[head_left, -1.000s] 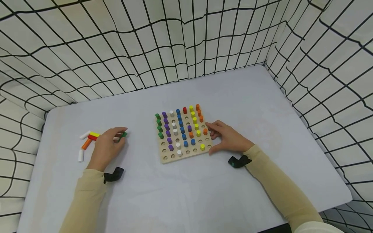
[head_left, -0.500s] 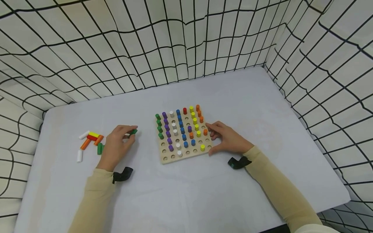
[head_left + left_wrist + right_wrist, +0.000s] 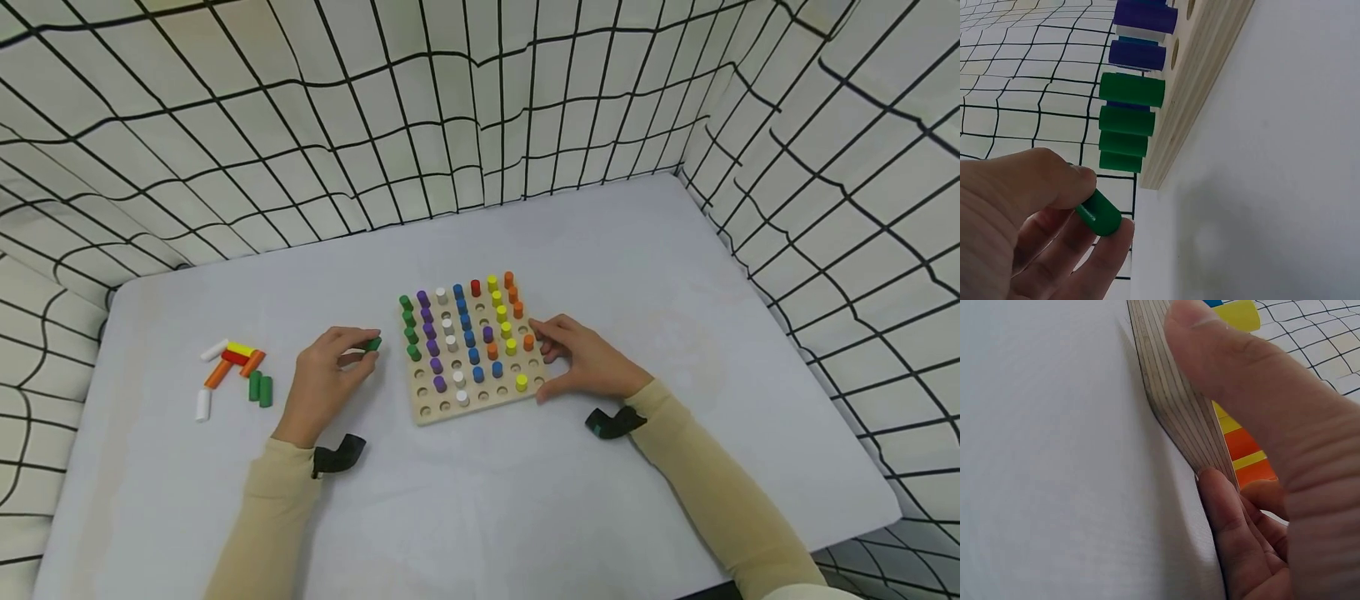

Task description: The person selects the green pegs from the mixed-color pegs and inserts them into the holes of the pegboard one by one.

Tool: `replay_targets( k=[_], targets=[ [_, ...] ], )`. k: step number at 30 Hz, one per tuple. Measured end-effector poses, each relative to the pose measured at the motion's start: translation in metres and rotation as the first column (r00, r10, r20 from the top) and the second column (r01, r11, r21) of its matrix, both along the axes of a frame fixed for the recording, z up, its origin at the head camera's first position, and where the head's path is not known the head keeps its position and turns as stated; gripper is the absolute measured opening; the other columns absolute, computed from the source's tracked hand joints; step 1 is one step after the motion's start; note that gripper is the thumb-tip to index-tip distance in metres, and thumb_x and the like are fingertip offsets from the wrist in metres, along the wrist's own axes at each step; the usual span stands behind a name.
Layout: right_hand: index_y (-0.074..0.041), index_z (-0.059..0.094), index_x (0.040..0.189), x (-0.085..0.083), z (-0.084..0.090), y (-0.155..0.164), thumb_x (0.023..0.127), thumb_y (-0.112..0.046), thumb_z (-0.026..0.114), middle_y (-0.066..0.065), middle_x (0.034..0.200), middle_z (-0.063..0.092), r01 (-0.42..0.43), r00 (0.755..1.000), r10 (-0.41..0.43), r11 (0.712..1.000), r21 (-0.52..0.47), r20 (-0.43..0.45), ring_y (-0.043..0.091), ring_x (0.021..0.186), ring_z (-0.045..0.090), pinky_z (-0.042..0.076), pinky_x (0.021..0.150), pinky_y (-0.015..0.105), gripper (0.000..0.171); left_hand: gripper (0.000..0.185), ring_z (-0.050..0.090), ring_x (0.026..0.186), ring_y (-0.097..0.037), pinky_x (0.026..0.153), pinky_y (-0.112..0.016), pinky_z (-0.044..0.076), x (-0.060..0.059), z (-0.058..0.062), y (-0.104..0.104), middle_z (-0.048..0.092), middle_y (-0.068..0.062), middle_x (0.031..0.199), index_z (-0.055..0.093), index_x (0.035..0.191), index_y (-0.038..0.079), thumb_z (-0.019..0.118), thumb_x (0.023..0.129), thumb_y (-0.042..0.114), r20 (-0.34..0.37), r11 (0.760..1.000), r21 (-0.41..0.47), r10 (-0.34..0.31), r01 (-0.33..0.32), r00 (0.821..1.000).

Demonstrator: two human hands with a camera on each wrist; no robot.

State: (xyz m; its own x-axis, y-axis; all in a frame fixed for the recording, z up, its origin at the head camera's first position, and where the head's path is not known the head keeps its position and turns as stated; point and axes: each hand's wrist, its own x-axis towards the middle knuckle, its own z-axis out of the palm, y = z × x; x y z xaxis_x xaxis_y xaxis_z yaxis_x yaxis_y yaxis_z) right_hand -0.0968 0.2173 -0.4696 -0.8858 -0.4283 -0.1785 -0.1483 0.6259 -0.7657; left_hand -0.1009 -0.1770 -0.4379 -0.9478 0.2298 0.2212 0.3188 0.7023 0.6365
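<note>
Pegboard (image 3: 435, 400) braced on one side, green peg (image 3: 1099, 215) pinched at a slant on the other

Just left of the pegboard, not touching it, the left hand (image 3: 326, 375) pinches the peg between thumb and fingertips. On the pegboard's right side, the right hand (image 3: 581, 358) holds the edge, thumb by the near corner, fingers bent against the side. The pegboard's leftmost column has four standing green pegs (image 3: 411, 335) at its far end and vacant holes (image 3: 419, 373) at its near end. Well left of the pegboard, loose pegs (image 3: 235, 357) lie on the tabletop (image 3: 480, 500).

The pinched peg leans out of line with the standing ones, so it could catch on a hole's rim unless turned upright. Turning it in so small a pinch might let it drop and roll. A low approach could knock the nearest standing peg. Uneven pressure from the right hand could slide the pegboard, shifting the holes.
</note>
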Motion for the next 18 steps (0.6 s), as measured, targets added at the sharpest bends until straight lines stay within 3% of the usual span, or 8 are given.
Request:
replay_targets(
  k=[10,18],
  targets=[
    [-0.017,0.038,0.161,0.000,-0.001,-0.001,0.066,-0.047,0.097,-0.001,0.125,0.055,-0.015,1.000,0.015,1.000,-0.004,-0.011,0.011,0.108,0.058,0.055,0.099,0.033,0.116,0.033,0.077,0.098,-0.030,0.088,-0.044,0.063,0.007,0.002,0.013,0.072,-0.013,0.113,0.074,0.119,0.005,0.080,0.087,-0.002,-0.137,0.999,0.038,-0.015,0.021,0.990],
    [-0.017,0.037,0.161,0.001,-0.001,0.001,0.066,-0.046,0.097,-0.002,0.125,0.055,-0.018,0.999,0.018,1.000,0.008,-0.026,0.011,0.108,0.058,0.055,0.099,0.031,0.116,0.036,0.076,0.100,-0.028,0.090,-0.035,0.061,0.009,0.000,0.015,0.072,-0.011,0.114,0.074,0.119,0.006,0.080,0.086,-0.004,-0.117,0.990,0.130,-0.035,0.050,0.992]
  ],
)
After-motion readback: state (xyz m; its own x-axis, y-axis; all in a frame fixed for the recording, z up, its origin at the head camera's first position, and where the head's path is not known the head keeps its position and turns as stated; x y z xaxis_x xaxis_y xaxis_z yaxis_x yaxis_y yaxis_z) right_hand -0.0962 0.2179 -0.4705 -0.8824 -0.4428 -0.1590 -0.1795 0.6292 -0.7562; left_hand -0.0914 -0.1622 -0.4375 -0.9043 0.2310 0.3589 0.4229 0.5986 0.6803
